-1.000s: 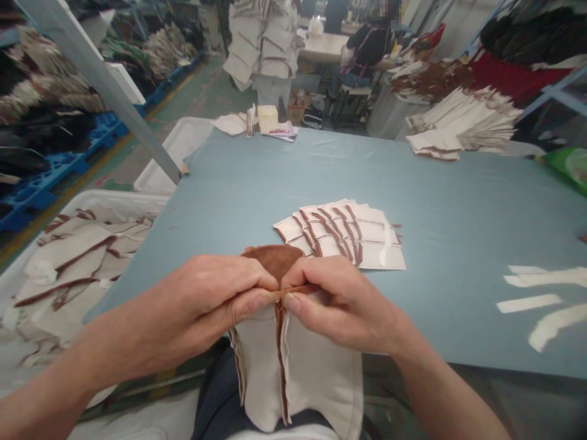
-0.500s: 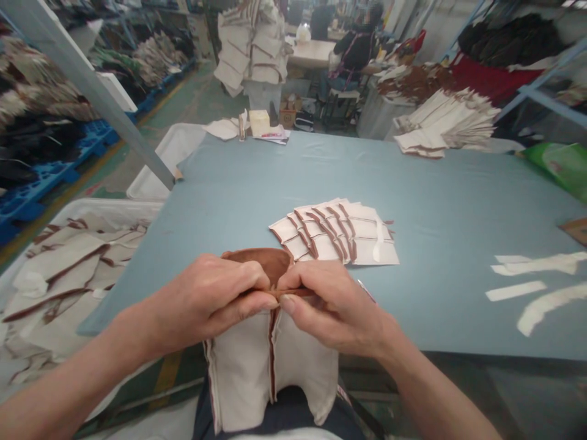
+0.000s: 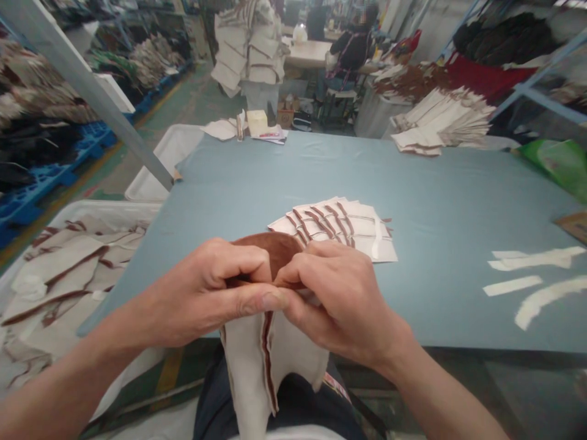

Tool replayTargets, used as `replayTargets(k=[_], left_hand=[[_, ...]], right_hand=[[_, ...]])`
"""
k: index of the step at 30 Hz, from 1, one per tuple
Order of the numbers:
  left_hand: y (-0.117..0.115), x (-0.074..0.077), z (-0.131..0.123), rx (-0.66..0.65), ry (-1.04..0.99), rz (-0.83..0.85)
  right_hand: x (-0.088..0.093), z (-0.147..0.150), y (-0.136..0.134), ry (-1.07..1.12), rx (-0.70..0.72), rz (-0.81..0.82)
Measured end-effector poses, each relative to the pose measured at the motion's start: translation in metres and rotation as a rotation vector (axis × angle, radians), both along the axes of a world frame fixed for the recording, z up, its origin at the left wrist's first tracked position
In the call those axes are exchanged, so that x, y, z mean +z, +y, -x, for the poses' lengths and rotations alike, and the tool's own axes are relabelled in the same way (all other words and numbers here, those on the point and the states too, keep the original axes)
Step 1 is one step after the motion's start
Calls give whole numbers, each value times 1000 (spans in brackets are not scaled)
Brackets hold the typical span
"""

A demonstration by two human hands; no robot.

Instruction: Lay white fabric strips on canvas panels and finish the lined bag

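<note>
A cream fabric piece (image 3: 296, 345) with a brown inner side and a brown-edged seam hangs over my lap at the table's near edge. My left hand (image 3: 229, 286) pinches its upper edge from the left, the thumb lying across the top of the seam. From the right my right hand (image 3: 330, 293) grips the same edge, its fingers close against the left thumb. Between and behind the hands the brown side (image 3: 275, 244) bulges up. Just beyond lies a fanned stack of cream pieces with brown edges (image 3: 367, 229) on the table.
On the blue table (image 3: 440, 201), cream strips (image 3: 534, 260) lie at the right and a pile of cream pieces (image 3: 444, 122) at the far right. A bin of pieces (image 3: 87, 208) stands left, near a slanted metal post (image 3: 114, 116). A person (image 3: 351, 52) sits beyond.
Both hands have risen slightly and drawn together, the left thumb now stretched over the seam top. The fabric's lower part has swung and narrowed, and its brown side stands higher.
</note>
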State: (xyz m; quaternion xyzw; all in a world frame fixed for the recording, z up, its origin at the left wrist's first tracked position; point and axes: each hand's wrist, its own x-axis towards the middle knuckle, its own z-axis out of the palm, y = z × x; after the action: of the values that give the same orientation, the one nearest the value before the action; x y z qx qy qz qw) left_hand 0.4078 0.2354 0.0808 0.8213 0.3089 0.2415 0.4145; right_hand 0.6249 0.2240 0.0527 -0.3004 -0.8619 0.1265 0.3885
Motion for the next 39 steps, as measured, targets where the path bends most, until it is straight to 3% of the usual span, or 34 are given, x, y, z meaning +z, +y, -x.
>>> replayTargets(k=[2,5,7,10,13,16,19,23,26,29,34,39], left_hand=[[0,-2,-1,-31,-59,72],[-2,-5,-1,-76,-79,41],[-6,-7,1,-48,-26,-56],[-13,-9,5,15,81,-275],[-19,-11,9,37,147,-480],[-20,-19,18,104,145,-540],[-15,-34,35,184,156,-471],[-5,-45,50,172,142,-267],[-1,-39,43,135,105,-134],[0,-28,28,78,43,-118],[4,-15,12,28,-93,-42],[7,-13,6,30,-78,71]], right_hand=[[1,-4,5,44,51,82],[1,-14,18,101,207,247],[-2,-22,28,105,289,381],[-10,-36,40,94,299,546],[-18,-45,42,90,271,578],[-21,-47,40,94,260,566],[-16,-44,34,108,264,503],[-3,-31,28,158,317,423],[3,-21,27,181,403,419],[4,-13,30,145,437,413],[4,-8,33,95,384,451],[0,-9,33,51,339,528]])
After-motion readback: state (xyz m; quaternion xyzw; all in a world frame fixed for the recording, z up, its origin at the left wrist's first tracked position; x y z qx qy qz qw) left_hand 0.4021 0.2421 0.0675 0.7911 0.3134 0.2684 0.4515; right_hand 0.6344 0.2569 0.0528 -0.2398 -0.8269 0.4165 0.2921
